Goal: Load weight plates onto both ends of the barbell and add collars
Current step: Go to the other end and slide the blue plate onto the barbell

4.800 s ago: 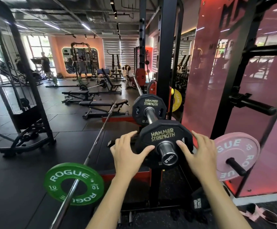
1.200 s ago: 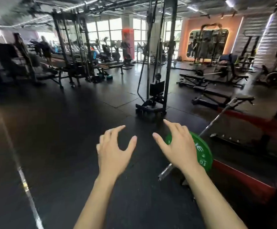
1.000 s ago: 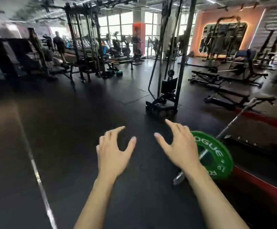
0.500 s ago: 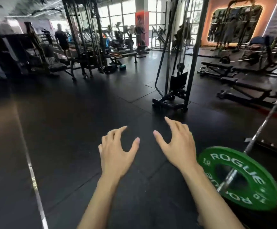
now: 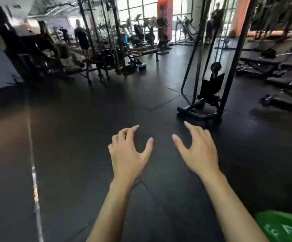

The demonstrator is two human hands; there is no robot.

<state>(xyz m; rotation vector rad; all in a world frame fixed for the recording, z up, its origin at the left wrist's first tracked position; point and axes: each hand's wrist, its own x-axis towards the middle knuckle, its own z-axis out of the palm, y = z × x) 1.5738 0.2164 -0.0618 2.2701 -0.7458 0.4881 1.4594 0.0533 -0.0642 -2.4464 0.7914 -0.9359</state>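
Observation:
My left hand (image 5: pixel 129 154) and my right hand (image 5: pixel 199 151) are stretched out in front of me over the dark rubber floor, both empty with fingers spread. Only a corner of the green Rogue weight plate (image 5: pixel 284 227) shows at the bottom right edge, below my right forearm. The barbell it sits on is out of view. No collar or other plate is visible.
A black cable machine frame (image 5: pixel 209 95) stands on the floor just beyond my right hand. Benches (image 5: pixel 286 86) lie at the right. Racks and machines (image 5: pixel 105 55) fill the back left, with a person (image 5: pixel 81 39) among them. A pale line (image 5: pixel 33 172) runs along the floor at left.
The view has swung left and away from the barbell: the green plate slid from the right middle to the bottom right corner. Both hands stay empty and spread in front of me.

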